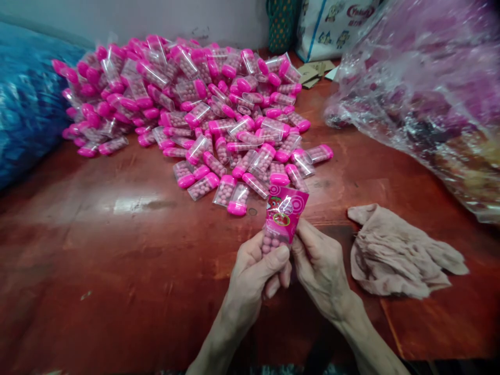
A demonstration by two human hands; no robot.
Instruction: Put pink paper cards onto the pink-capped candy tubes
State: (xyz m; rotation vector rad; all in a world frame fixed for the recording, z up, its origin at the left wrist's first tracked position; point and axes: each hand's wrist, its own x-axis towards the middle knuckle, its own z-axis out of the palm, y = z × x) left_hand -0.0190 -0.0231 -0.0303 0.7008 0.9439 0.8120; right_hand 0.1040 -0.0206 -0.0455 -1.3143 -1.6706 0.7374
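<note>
My left hand [260, 268] is wrapped round a small clear candy container [270, 242] filled with pink balls, its thumb across the front. A printed pink sleeve [286, 211] with a cartoon strawberry covers the container's upper part and stands up above my fingers. At the sleeve's lower right edge, my right hand [318, 265] pinches it between thumb and fingers. The container's lower end is hidden in my left hand. Just beyond lies a large pile of similar candy containers [234, 125] with bright pink caps and no printed sleeves.
A crumpled beige cloth [402, 250] lies right of my hands on the reddish-brown table [117, 271]. A big clear plastic bag [422, 99] bulges at the right, a blue bag [31, 104] at the left. Cardboard pieces [314, 73] and a white printed bag [332, 31] are at the back.
</note>
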